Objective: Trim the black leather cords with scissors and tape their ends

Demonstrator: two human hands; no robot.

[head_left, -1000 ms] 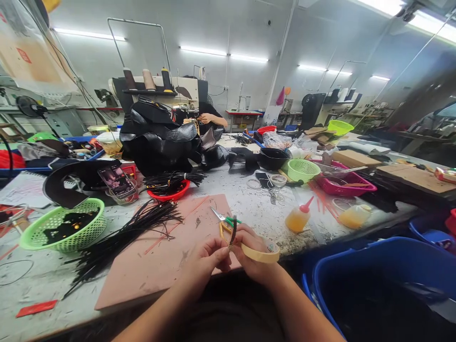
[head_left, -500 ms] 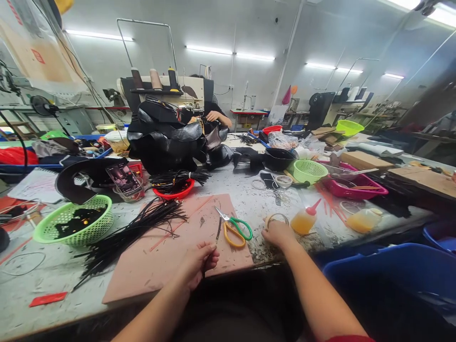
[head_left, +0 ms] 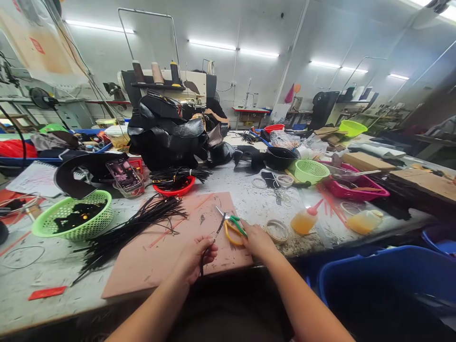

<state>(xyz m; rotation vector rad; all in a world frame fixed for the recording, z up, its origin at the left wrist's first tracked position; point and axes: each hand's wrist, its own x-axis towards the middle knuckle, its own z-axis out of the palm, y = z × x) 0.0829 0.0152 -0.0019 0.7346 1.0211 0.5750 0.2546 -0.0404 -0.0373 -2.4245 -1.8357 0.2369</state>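
Note:
My left hand [head_left: 200, 256] is closed with a pinch on a thin black cord [head_left: 220, 225], whose end points up and away over the pink board [head_left: 171, 261]. Just right of that end lie scissors [head_left: 233, 234] with one yellow and one green handle loop. The fingers of my right hand [head_left: 261, 243] are on these handles, partly covering the green loop. A roll of tape [head_left: 277, 231] lies flat on the table, right of this hand and apart from it. Many black cords [head_left: 131, 230] are bunched across the board's left side.
Left stands a green basket [head_left: 74, 223] with black pieces; behind the board is a red bowl [head_left: 174, 188]. Bottles of yellow liquid [head_left: 304, 223] stand right. A blue bin [head_left: 384, 270] sits below the table's edge. A sewing machine [head_left: 166, 83] with black leather pieces rises behind.
My right hand has moved left from the tape roll, leaving it on the table, and has taken hold of the scissors' handles. My left hand still pinches the cord in nearly the same place.

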